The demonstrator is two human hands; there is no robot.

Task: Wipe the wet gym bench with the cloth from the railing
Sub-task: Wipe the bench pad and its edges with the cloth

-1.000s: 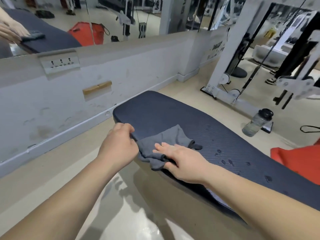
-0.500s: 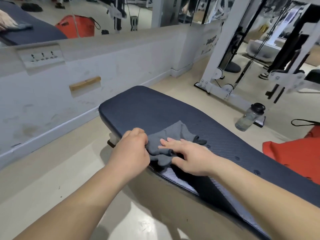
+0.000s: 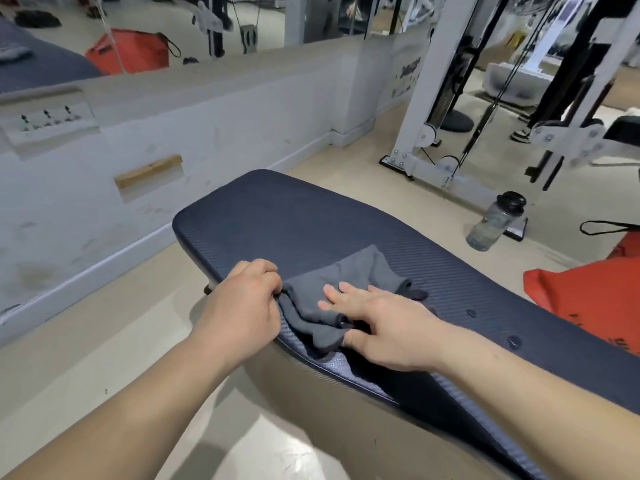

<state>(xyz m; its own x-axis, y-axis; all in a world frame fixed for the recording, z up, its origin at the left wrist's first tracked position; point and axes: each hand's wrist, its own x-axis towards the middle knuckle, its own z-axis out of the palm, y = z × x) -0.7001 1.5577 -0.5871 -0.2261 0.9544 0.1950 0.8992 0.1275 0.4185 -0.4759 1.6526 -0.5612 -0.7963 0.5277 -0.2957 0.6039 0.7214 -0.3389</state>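
A dark navy gym bench [image 3: 304, 220] with a ribbed pad runs from the centre to the lower right. A grey cloth [image 3: 332, 289] lies crumpled on its near edge. My left hand [image 3: 242, 306] grips the cloth's left corner with curled fingers at the bench edge. My right hand [image 3: 388, 323] lies on the cloth with its fingers straight, pressing it down, the thumb at the cloth's near fold. A few water drops [image 3: 512, 341] sit on the pad to the right of my right hand.
A low white wall [image 3: 207, 126] with a mirror above stands behind the bench. A water bottle [image 3: 495, 220] stands on the floor to the right, near a white cable machine [image 3: 433, 98]. A red bag [image 3: 588, 292] lies beyond the bench at the right.
Both hands stay on the cloth, keeping their hold as the view shifts a little. The cloth looks a bit more spread toward the far side.
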